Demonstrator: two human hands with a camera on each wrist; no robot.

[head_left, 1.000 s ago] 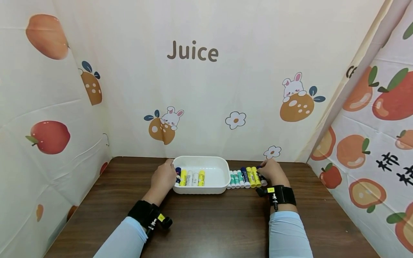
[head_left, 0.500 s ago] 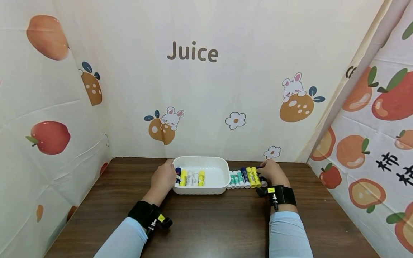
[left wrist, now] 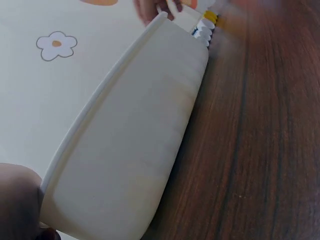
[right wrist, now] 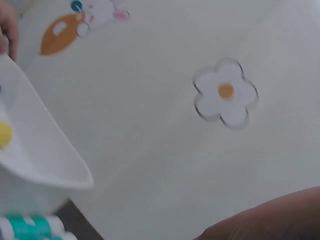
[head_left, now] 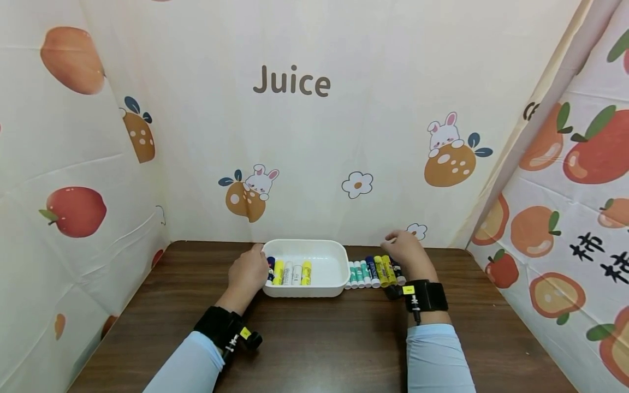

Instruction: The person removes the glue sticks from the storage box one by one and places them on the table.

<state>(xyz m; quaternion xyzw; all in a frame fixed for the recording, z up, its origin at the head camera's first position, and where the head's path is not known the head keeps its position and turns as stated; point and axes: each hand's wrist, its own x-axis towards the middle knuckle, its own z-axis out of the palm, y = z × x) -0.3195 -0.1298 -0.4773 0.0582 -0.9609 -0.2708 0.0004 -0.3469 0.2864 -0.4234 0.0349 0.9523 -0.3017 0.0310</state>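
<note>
A white plastic tray stands at the back of the table with several glue sticks in its left half: navy, yellow and white. My left hand grips the tray's left end; in the left wrist view part of that hand wraps the near corner. Just right of the tray lies a row of glue sticks: teal and white ones, yellow ones and navy ones. My right hand is raised over the row's right end, fingers loosely bent, with nothing seen between them.
The brown wooden table stretches in front of the tray. A printed cloth wall rises right behind it, and cloth with fruit pictures borders the right side.
My right hand has let go of the navy glue stick at the row's right end and moved up and slightly left. The left hand and tray have stayed put.
</note>
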